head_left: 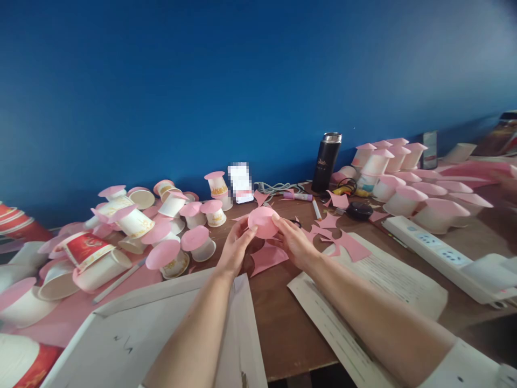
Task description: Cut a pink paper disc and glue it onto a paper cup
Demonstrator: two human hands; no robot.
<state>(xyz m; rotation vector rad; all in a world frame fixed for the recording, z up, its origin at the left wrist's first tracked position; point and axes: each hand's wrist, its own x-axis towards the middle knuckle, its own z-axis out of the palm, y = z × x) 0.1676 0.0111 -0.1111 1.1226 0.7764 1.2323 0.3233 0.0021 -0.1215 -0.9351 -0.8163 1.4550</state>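
You hold a pink paper disc [263, 221] between both hands, lifted just above the table [283, 318], in front of you at its middle. Your left hand [235, 249] pinches the disc's left rim, the fingers closed on the paper; your right hand [293, 242] does the same on the right rim, thumb and fingers clamped on the edge. The disc looks thin and very light, soft enough to crease or tear if you squeeze hard, so the rim is the sensible place to grip, with gentle pressure from both sides. It is round, so it has no real long axis; its flat face tilts up and toward you, slightly cupped. A pink offcut [267, 257] lies on the table just beneath your hands, and more pink scraps [347, 245] sit to the right on printed sheets [388, 280]. Paper cups capped in pink [169, 253] crowd the left side, another group [404, 186] the far right, near a black flask [326, 161] and a white power strip [436, 250].
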